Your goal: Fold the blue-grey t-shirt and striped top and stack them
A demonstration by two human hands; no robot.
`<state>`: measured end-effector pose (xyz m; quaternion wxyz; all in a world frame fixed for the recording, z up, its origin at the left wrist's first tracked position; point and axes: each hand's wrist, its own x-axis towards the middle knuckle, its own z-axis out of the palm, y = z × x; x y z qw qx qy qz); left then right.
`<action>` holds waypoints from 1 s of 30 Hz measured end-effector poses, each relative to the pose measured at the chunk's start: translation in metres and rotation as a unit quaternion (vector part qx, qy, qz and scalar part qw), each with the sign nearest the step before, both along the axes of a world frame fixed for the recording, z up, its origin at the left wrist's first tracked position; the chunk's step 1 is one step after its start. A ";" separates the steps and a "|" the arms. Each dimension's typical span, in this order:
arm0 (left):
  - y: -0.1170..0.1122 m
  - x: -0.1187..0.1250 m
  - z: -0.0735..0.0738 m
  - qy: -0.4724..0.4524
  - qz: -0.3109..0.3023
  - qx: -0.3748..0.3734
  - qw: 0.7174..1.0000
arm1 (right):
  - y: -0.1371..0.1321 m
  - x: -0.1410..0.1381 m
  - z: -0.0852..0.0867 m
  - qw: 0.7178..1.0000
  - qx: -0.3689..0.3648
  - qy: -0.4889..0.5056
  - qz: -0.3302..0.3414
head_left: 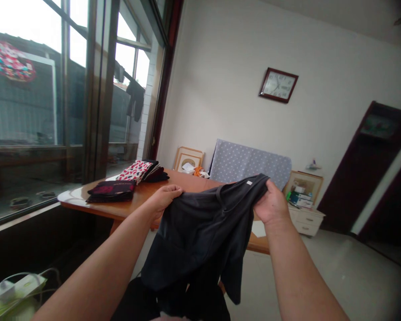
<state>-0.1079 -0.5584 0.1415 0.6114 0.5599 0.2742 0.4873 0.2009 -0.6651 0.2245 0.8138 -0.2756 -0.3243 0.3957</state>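
My left hand (163,201) and my right hand (271,204) hold up a dark charcoal garment (200,236) by its top edge, stretching it between them in front of me. It looks like a thin knit top with a small white label near my right hand. Below it, a dark heap of cloth (137,303) lies at the bottom of the view. Beyond my left hand, on a wooden table (187,182), sit a folded dark maroon garment (111,191), a red-and-white patterned garment (135,171) and a black folded garment (155,171).
A window wall (67,102) runs along the left, with dark clothes (135,98) hanging outside. A polka-dot board (250,162) and picture frames (189,158) stand behind the table. A white bedside cabinet (305,220) stands at right. White cables and a plug (16,287) lie low at left.
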 end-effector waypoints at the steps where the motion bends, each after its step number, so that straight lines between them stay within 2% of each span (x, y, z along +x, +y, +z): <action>1: 0.002 -0.002 -0.001 -0.006 0.012 0.008 1.000 | 0.000 0.001 0.001 1.000 0.001 0.008 -0.007; 5: 0.006 -0.004 0.003 -0.033 0.033 0.031 0.998 | -0.001 0.006 0.001 0.999 0.009 0.028 -0.016; 11: -0.003 0.005 0.020 -0.059 0.034 0.049 0.996 | -0.001 0.001 -0.002 0.999 -0.008 0.035 -0.017; 14: -0.006 0.007 0.024 -0.062 0.050 0.062 0.995 | -0.001 -0.001 0.001 0.999 -0.008 0.039 -0.024; 24: -0.006 0.003 0.021 -0.017 0.065 0.080 0.995 | -0.010 -0.007 0.013 0.998 0.051 0.008 0.027; 30: -0.019 0.020 0.008 0.095 0.037 0.109 0.989 | -0.015 -0.020 0.019 0.997 0.059 -0.023 0.050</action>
